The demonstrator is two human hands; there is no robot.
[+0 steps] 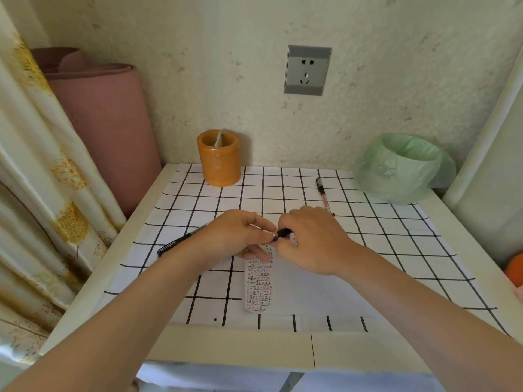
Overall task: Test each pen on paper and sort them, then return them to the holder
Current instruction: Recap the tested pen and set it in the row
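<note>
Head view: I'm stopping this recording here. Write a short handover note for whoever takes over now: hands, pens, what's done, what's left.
Left hand and right hand both hold one black pen over the test paper; whether they are capping or uncapping it cannot be told.
A second black pen lies on the table left of the hands. A third pen lies back right, near the bagged bin.
The orange holder stands at the back.
Done: the paper carries rows of test marks.
Left: probably finish this pen, sort, and return the three pens to the holder.
</note>
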